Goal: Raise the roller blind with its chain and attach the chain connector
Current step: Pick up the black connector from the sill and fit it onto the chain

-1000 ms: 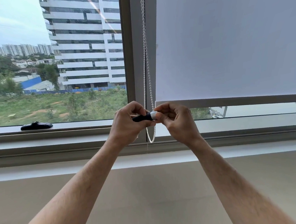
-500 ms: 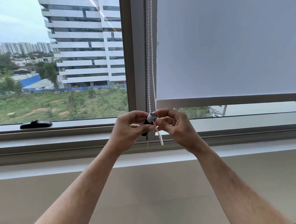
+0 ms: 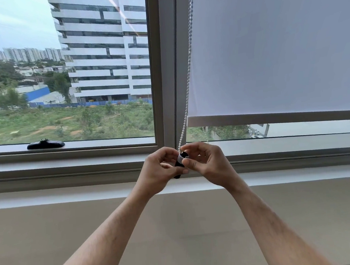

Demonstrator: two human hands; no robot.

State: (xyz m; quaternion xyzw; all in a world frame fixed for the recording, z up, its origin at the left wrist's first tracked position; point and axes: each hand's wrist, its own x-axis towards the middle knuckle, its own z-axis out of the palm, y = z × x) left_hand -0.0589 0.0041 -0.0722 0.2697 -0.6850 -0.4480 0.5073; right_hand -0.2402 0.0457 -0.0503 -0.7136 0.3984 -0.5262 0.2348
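Observation:
A white roller blind [image 3: 274,49] covers most of the right window pane, its bottom bar a little above the sill. A white bead chain [image 3: 187,75] hangs along the blind's left edge and runs down into my hands. My left hand [image 3: 162,170] grips a small connector [image 3: 180,160] with a black body and white top, held upright. My right hand [image 3: 205,161] pinches the connector's white top where the chain enters it. The chain's lower end is hidden between my fingers.
A grey window frame post [image 3: 166,66] stands just left of the chain. A black window handle [image 3: 45,144] lies on the left pane's lower frame. A white sill [image 3: 70,194] runs across below my hands, with a beige wall [image 3: 187,235] under it.
The connector turned from lying sideways to standing upright. The chain's hanging loop below my hands is gone from sight, and the chain now runs taut and slanted from above into the connector.

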